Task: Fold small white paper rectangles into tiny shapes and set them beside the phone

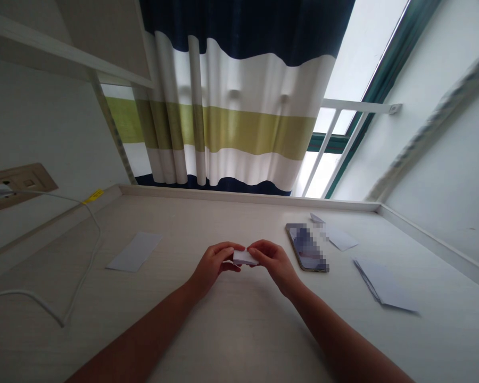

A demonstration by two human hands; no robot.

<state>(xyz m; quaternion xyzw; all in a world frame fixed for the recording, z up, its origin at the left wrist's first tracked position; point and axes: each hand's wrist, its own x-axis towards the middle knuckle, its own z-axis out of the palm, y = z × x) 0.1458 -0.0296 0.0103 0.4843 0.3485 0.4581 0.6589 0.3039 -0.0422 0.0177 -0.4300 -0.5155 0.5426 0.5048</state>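
Between my two hands is a small folded piece of white paper [244, 258], held a little above the pale desk [207, 330]. My left hand [215, 264] pinches its left end, thumb on top and fingers behind and below. At the right end, my right hand [274, 260] grips the paper between thumb and fingers. The fingertips nearly meet over the top edge of the paper. Parts of the fingers behind it are hidden.
Right of my hands lies a phone [307, 247], its screen partly blurred. Beyond it are a white sheet [341, 238] and a stack of folded paper [387, 284]. Another sheet [134, 252] lies to the left, near a white cable [91, 255]. A raised rim [239, 198] edges the desk.
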